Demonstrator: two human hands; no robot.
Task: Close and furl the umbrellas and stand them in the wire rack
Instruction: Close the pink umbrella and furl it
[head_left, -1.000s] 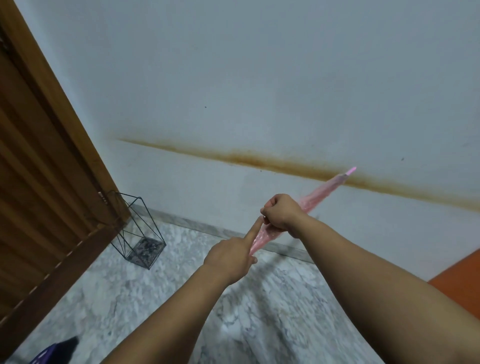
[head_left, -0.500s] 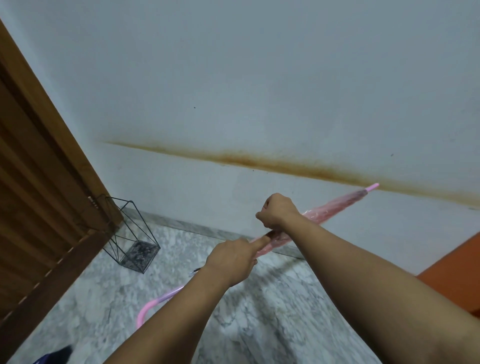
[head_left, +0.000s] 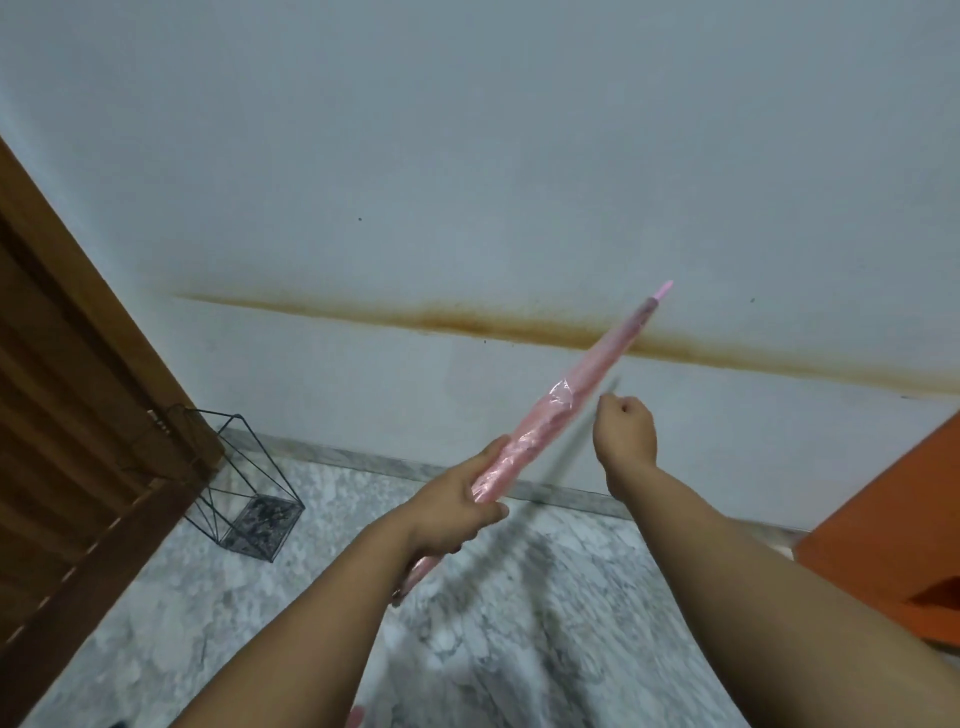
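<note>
Wooden door (head_left: 62, 415), stained wall (head_left: 467, 156), marble floor (head_left: 519, 597) — orange furniture, perhaps (head_left: 893, 519).

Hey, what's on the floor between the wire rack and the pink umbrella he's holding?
Only bare marble floor shows between the wire rack and the pink umbrella in the head view.

Pink umbrella (head_left: 582, 410) showing glossy, crinkly plastic; rack (head_left: 244, 499) looking thin matt black wire; floor (head_left: 519, 597) gleaming as polished marble w/ door (head_left: 67, 415) showing wood.

No legible text, label, brand or number anywhere
</note>
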